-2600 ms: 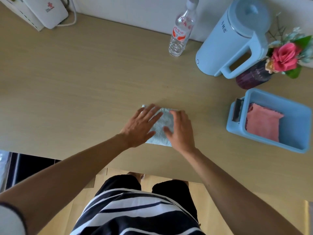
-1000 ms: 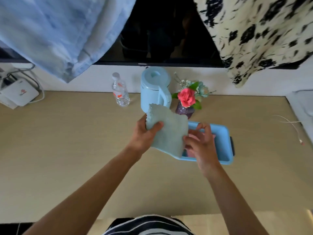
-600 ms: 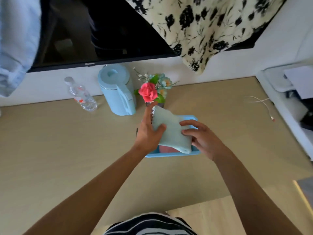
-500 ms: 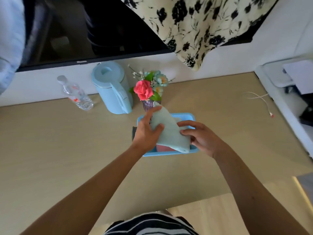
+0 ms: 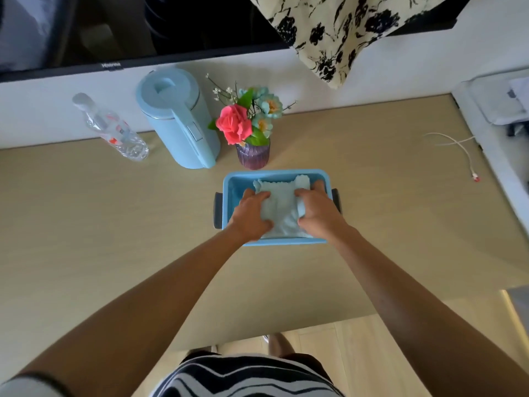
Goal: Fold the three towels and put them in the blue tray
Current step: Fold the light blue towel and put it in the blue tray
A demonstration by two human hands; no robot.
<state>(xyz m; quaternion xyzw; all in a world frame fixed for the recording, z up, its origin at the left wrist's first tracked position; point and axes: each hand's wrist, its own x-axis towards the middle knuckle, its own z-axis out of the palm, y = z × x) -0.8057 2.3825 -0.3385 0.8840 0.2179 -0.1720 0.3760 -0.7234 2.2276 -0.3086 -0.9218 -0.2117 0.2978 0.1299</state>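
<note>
Inside the rectangular blue plastic tray (image 5: 231,196), my left grip (image 5: 252,214) and right grip (image 5: 317,209) pinch the folded pale-blue towel (image 5: 282,209) by its sides; best to press it flat, then release.

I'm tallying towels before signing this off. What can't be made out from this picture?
Head view:
- Under the light blue towel: it, the left hand and the right hand cover the floor of the blue tray, so any towels beneath are hidden.
- Both hands: their backs hide the palms, so gripping or only pressing is unclear.
- Water bottle label: too small to read.
</note>
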